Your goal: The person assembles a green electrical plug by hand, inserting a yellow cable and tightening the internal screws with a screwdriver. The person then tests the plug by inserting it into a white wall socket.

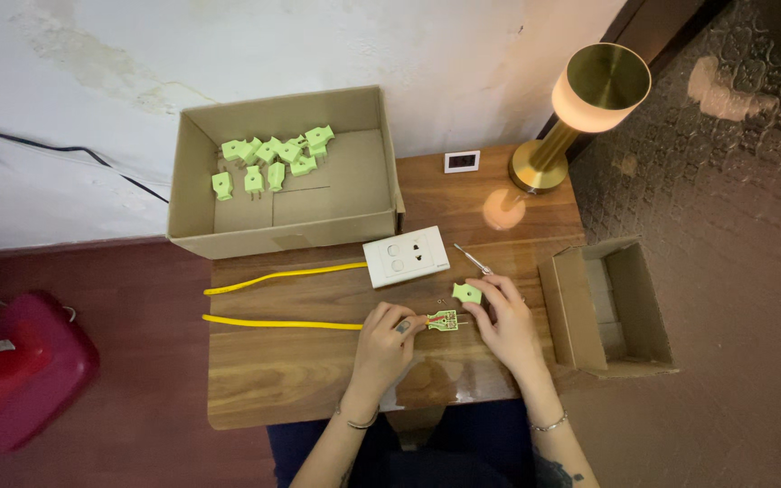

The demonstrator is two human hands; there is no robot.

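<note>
Left hand (389, 333): I pinch the yellow cable (282, 323) end into the open green plug (443, 320), just below the white socket plate (406, 256).
Right hand (501, 318): I pinch the green plug cover (466, 293), right of the plate.
Cardboard box (193, 172): holds green plugs (273, 155), above-left of the plate.

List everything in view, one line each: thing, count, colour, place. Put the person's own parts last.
Open plug half: one, green, on the table between both hands.
Plug cover: one, green, by the right fingertips.
Yellow cable: two runs, yellow, across the table; the nearer one reaches the left hand.
Socket plate: one, white, mid table.
Screwdriver: one, metallic, right of the socket plate.
Green plugs: about a dozen, in the big cardboard box.
Small box: one, cardboard, table's right edge.
Lamp: one, brass, lit, back right.
Wooden table: one, brown.
Left hand: on the cable end.
Right hand: at the plug.
</note>
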